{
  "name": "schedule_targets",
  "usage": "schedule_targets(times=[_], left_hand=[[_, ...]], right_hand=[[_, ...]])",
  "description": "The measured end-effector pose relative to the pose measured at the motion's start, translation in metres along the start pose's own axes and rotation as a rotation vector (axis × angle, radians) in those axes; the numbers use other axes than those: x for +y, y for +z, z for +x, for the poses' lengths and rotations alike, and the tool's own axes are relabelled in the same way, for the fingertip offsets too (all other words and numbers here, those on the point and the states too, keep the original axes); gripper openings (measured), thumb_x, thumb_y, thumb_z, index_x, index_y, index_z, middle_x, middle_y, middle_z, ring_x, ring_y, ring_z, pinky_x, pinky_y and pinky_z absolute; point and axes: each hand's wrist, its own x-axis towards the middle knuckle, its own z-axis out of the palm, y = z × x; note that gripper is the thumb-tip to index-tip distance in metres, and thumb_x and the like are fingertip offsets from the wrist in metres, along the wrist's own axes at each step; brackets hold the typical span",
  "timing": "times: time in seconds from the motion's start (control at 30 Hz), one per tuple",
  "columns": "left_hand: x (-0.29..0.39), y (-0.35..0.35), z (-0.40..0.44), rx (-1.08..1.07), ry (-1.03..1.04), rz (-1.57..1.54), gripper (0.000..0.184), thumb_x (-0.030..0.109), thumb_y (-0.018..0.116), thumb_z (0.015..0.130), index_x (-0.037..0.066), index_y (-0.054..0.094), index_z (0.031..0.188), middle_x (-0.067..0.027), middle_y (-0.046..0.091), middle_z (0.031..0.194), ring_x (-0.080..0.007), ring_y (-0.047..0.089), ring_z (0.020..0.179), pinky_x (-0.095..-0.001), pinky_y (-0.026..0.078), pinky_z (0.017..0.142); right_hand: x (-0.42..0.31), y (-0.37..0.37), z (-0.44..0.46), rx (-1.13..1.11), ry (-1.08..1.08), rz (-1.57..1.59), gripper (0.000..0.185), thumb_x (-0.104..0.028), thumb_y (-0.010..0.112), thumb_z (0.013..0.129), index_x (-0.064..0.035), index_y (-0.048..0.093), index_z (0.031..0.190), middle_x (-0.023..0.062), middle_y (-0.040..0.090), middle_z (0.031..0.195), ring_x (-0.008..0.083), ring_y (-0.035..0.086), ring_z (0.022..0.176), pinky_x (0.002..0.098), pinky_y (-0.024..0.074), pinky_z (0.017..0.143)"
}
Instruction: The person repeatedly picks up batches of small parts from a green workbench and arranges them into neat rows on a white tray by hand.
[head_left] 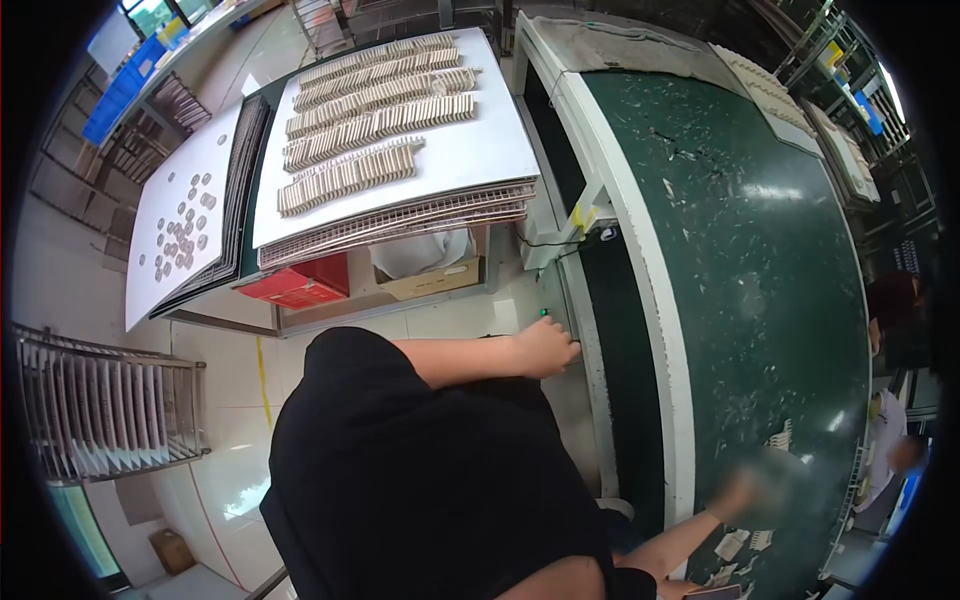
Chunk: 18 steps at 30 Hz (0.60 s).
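My left hand hangs in front of my black shirt, level with the white side frame of the long green work surface. Its fingers are curled closed, and the inside of the grip is hidden from above. A small green light shows just past the knuckles. Only a bare part of my right arm appears at the bottom edge; my right hand is out of view. Beyond it, what looks like another person's hand reaches over the green surface, partly blurred, near small pale comb-like pieces.
Rows of pale pieces lie on a white board atop stacked racks. Left of it, another board carries clear round pieces. Below stand a red box and a cardboard box. A slatted rack stands left; people work at right.
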Motion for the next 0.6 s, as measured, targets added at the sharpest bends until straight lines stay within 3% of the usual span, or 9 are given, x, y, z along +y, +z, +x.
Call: schedule_targets(times=[0.07,0.13,0.23,0.4,0.43,0.47,0.53,0.6], left_hand=[[-0.009,0.007,-0.013,-0.060,-0.119,-0.013,0.042,0.036,0.064,0.083,0.007,0.054,0.111,-0.0121,0.063,0.100,-0.0297,0.060,0.097,-0.0420,0.045,0.084],[-0.009,0.012,-0.026,-0.090,-0.174,-0.040,0.043,0.036,0.064,0.083,0.006,0.054,0.112,-0.0130,0.063,0.101,-0.0310,0.061,0.098,-0.0429,0.046,0.084],[0.002,0.014,-0.037,-0.043,-0.117,-0.111,0.039,0.032,0.064,0.082,0.005,0.056,0.108,-0.0147,0.064,0.098,-0.0317,0.062,0.098,-0.0450,0.046,0.084],[0.009,0.015,-0.035,-0.015,0.042,-0.152,0.046,0.031,0.065,0.083,0.004,0.053,0.118,-0.0154,0.064,0.098,-0.0329,0.062,0.096,-0.0432,0.046,0.087],[0.006,0.011,-0.033,-0.022,0.046,-0.129,0.046,0.031,0.065,0.083,0.004,0.053,0.119,-0.0153,0.064,0.097,-0.0329,0.062,0.096,-0.0430,0.046,0.086],[0.006,0.007,-0.031,-0.025,0.036,-0.106,0.047,0.031,0.065,0.083,0.004,0.053,0.120,-0.0152,0.064,0.097,-0.0329,0.062,0.095,-0.0428,0.046,0.086],[0.004,0.005,-0.025,-0.012,0.069,-0.115,0.046,0.030,0.065,0.083,0.004,0.052,0.120,-0.0150,0.064,0.096,-0.0325,0.062,0.095,-0.0426,0.046,0.085],[-0.001,-0.001,-0.026,-0.042,0.073,-0.137,0.046,0.030,0.064,0.084,0.004,0.051,0.121,-0.0159,0.063,0.100,-0.0335,0.061,0.096,-0.0432,0.046,0.086]], right_hand=[[0.004,0.005,-0.001,0.017,0.029,0.019,0.095,-0.067,0.073,0.061,0.0040,0.054,0.121,0.0265,0.059,0.117,0.0409,0.056,0.111,0.0464,0.0415,0.097],[0.005,0.006,-0.011,0.086,-0.011,0.052,0.088,-0.065,0.070,0.067,0.0068,0.056,0.116,0.0280,0.061,0.110,0.0442,0.058,0.104,0.0507,0.0449,0.091],[-0.008,-0.003,-0.028,0.168,-0.090,0.058,0.069,-0.048,0.077,0.070,0.0061,0.059,0.109,0.0253,0.064,0.103,0.0441,0.060,0.097,0.0508,0.0475,0.084],[-0.030,-0.010,-0.052,0.218,-0.032,0.156,0.069,-0.045,0.079,0.068,0.0056,0.059,0.111,0.0274,0.063,0.102,0.0440,0.060,0.096,0.0480,0.0480,0.085],[-0.044,-0.016,-0.064,0.231,-0.029,0.281,0.069,-0.045,0.079,0.068,0.0056,0.059,0.112,0.0285,0.063,0.102,0.0436,0.061,0.097,0.0477,0.0476,0.086],[-0.068,-0.033,-0.083,0.229,-0.006,0.434,0.064,-0.043,0.077,0.072,0.0039,0.061,0.111,0.0235,0.065,0.102,0.0401,0.062,0.095,0.0441,0.0483,0.086],[-0.099,-0.042,-0.111,-0.096,0.116,1.091,0.054,-0.038,0.070,0.081,0.0006,0.059,0.118,0.0170,0.065,0.107,0.0331,0.062,0.097,0.0418,0.0484,0.086],[-0.145,-0.085,-0.160,-0.634,0.275,1.903,0.051,-0.036,0.059,0.089,-0.0013,0.052,0.127,0.0137,0.060,0.118,0.0286,0.058,0.102,0.0414,0.0472,0.088]])
